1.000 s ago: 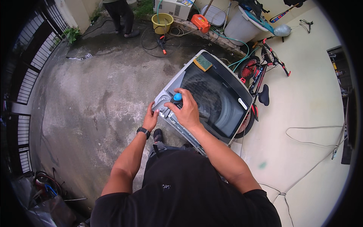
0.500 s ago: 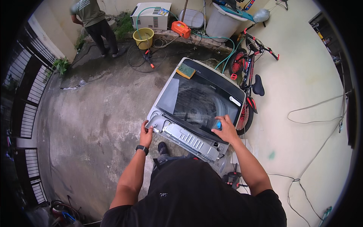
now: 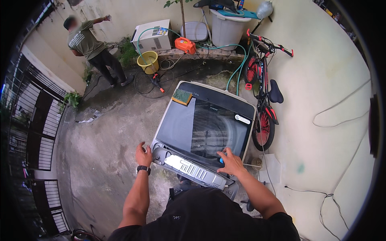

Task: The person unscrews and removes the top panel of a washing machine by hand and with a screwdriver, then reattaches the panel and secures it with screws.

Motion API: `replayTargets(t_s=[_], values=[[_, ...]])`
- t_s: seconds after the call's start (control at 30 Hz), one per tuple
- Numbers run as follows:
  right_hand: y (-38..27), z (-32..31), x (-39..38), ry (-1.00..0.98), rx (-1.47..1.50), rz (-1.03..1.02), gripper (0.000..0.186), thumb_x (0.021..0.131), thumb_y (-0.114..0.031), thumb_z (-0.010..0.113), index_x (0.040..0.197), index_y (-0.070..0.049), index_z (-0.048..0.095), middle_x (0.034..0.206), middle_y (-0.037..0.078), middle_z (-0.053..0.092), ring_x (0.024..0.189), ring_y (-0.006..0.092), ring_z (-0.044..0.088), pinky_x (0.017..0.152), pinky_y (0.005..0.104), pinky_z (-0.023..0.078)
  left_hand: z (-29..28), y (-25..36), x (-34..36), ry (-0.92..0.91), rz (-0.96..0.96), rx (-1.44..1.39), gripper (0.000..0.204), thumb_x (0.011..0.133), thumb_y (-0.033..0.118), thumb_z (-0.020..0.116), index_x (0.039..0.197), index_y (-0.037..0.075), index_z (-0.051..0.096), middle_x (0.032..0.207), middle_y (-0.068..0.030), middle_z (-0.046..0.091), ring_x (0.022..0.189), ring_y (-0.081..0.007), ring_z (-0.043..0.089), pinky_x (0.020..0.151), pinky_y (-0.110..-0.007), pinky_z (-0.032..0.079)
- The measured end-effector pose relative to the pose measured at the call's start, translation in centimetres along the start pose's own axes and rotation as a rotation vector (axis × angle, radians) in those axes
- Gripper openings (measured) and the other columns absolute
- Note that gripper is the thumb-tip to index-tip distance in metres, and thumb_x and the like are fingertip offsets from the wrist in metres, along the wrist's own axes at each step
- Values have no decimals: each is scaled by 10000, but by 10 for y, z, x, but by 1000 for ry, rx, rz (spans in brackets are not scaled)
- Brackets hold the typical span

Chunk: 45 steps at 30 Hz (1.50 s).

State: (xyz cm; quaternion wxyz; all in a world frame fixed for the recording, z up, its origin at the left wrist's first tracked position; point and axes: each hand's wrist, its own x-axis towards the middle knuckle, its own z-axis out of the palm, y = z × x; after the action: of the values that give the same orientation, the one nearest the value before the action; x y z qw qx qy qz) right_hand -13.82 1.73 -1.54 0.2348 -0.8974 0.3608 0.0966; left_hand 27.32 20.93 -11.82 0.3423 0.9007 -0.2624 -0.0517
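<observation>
A top-load washing machine stands in front of me, its dark glass lid down. Along its near edge a silver-grey panel with slots and a rounded recess at the left end lies exposed. My right hand hovers over the lid's near right part, thumb and fingers pinched around a small blue piece, mostly hidden. Beside the machine's near left corner, my left hand is open, fingers apart and holding nothing. A green and yellow sponge rests on the machine's far left corner.
Right of the machine, a black and red bicycle leans by the wall. Behind are a yellow bucket, an orange pressure washer, a white box-shaped appliance, hoses and a grey bin. Another person stands far left, one arm raised.
My left hand has come off the machine's corner. My right hand stays over the lid with the blue piece. The view has shifted, and the other person has stretched an arm toward the wall.
</observation>
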Motion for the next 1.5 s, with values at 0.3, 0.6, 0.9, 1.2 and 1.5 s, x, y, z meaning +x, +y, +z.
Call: replayTargets(t_s=[0.3,0.6,0.9,1.2,1.5], values=[[-2,12,-4,63,41,-8,788,709,-284,915,1391,-182,534,1342,151,464,1037,385,683,828,485,590,110,207,104,-210,515,131,403,844,368,794,1119,90,696,1040,-147,669,950,-361,672,830,-481,513],[3,31,-4,151,54,-30,661,729,-231,857,1338,-175,606,1281,123,504,987,352,682,806,478,579,147,201,119,-107,720,165,109,903,186,645,942,85,661,959,-124,637,952,-330,646,853,-460,460],[-7,27,-10,188,54,11,574,717,-214,849,1256,-182,654,1219,79,555,993,324,682,768,454,583,51,133,126,34,236,-90,162,897,215,686,938,57,686,888,-170,651,844,-401,648,746,-496,508],[-10,13,-11,268,46,-19,517,659,-241,847,1149,-164,701,1141,66,596,936,292,684,754,435,563,41,19,172,-303,-56,208,306,863,327,708,1033,79,766,1033,-213,744,999,-385,708,889,-474,558],[-37,-55,-19,386,117,-51,432,644,-205,868,1037,-110,714,1035,70,644,874,298,691,731,411,556,30,39,257,138,-24,7,312,980,297,605,1155,78,740,1130,-241,722,1073,-422,686,936,-503,538]])
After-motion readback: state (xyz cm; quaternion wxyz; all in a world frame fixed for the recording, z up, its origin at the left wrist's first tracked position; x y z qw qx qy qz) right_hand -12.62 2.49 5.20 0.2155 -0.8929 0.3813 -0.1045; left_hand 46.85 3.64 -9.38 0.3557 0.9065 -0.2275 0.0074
